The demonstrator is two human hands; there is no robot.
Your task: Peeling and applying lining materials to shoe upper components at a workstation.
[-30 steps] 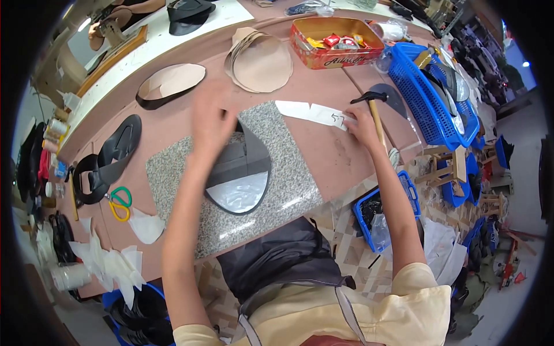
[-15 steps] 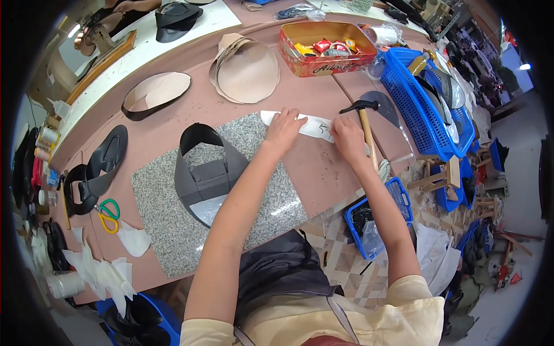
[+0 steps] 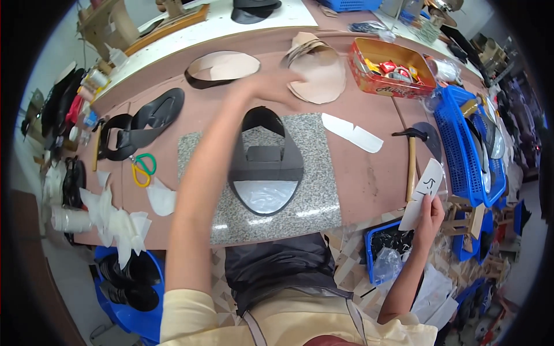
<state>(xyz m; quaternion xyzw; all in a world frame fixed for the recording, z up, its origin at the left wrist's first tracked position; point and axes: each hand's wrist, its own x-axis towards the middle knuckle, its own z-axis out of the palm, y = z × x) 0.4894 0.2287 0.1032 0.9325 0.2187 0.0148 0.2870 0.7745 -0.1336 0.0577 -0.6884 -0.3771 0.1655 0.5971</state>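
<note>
Lifted off the table (image 3: 369, 179) in the past second, a white strip (image 3: 430, 174) sits pinched in the right hand (image 3: 431, 214) near the hammer (image 3: 411, 164); the left hand (image 3: 274, 86) (blurred; we cannot tell its grip) hovers by beige pieces (image 3: 324, 75).

A pink bench (image 3: 360, 173) bears a speckled slab (image 3: 321, 173), hammer (image 3: 411, 164) (wooden-handled), beige sheets (image 3: 323, 75).

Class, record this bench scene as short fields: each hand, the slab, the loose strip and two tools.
Left hand: blurred, near the beige stack; contact unclear
Right hand: holding a marked white strip
Speckled slab: bears a dark grey rounded piece
Notched white strip: lying by the slab's far right corner
Tools: hammer right; scissors left
</note>
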